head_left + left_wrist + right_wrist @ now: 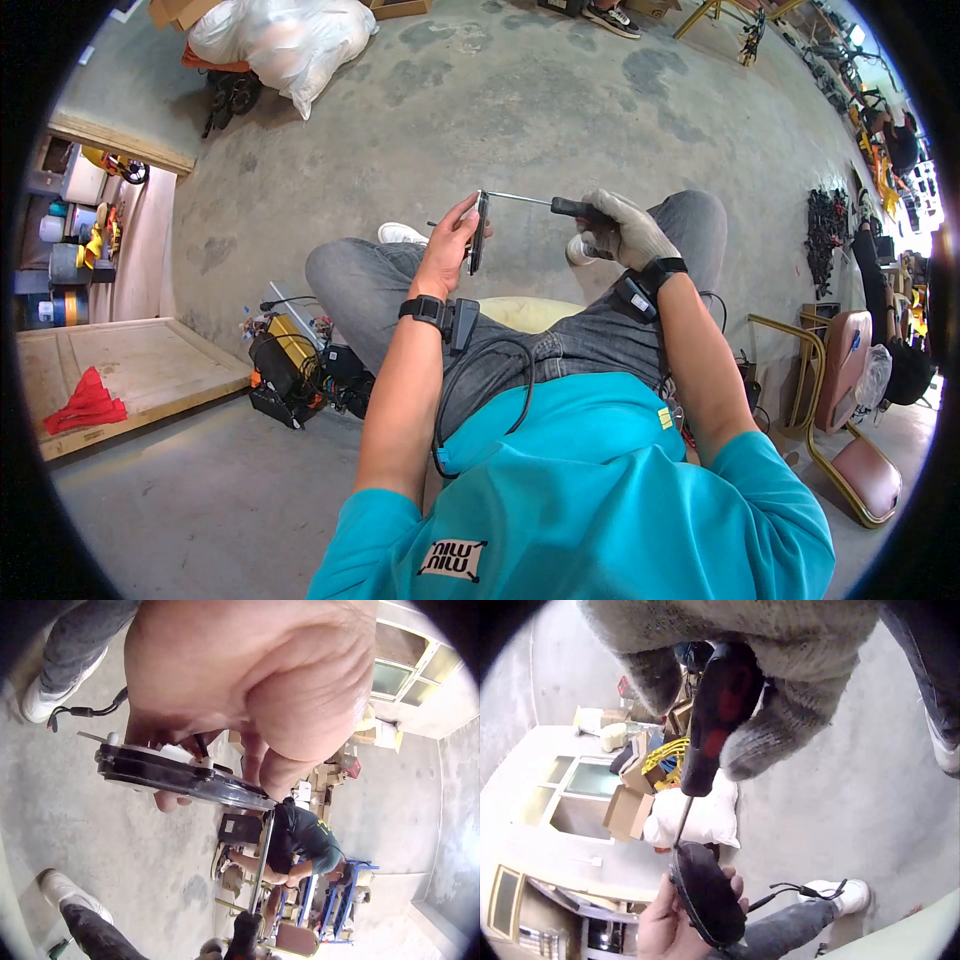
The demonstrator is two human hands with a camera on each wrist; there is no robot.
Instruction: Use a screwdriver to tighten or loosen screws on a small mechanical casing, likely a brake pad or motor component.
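My bare left hand grips a flat, black oval device by its sides and holds it on edge above the lap. A short cable with a connector hangs from it. In the left wrist view the device's rim shows, with small pale posts on one face. My right hand, in a grey knit glove, holds a screwdriver by its black and red handle. Its metal shaft points left, and the tip is right at one end of the device.
Between the legs is a pale yellow seat. Left of the lap lie wired parts on the concrete floor. A wooden panel bears a red cloth. White bags stand ahead, chairs to the right. Another person sits farther off.
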